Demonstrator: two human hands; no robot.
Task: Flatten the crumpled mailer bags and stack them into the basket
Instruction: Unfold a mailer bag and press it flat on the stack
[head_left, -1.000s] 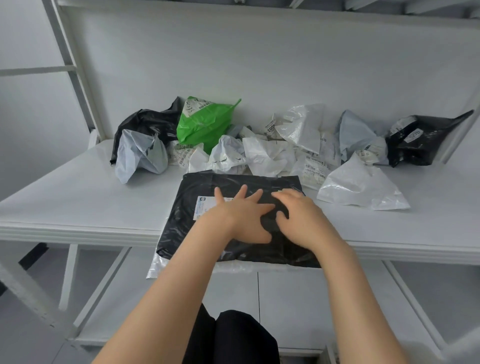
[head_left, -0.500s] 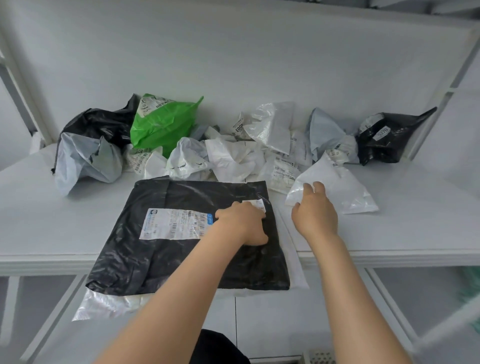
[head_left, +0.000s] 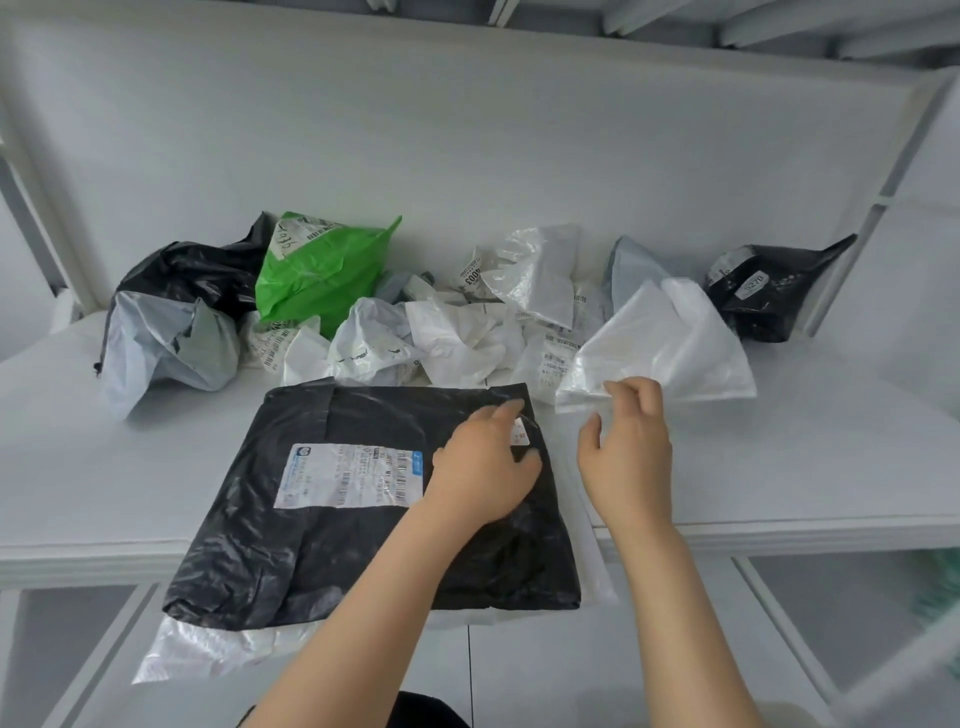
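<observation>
Three black mailer bags (head_left: 322, 545): one flat, left of the white bag (head_left: 670, 348) the right hand (head_left: 628, 457) grips; two crumpled, beyond. One green bag (head_left: 322, 280); the white heap (head_left: 462, 338) uncountable.

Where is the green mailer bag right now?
In the head view the green mailer bag sits at the back left of the table, with a crumpled black bag on its left and crumpled white bags to its right.

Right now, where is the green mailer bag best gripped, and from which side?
Probably pinch the green mailer bag at its upper right corner, from above: it sticks up free, while white crumpled bags crowd its base.
</observation>
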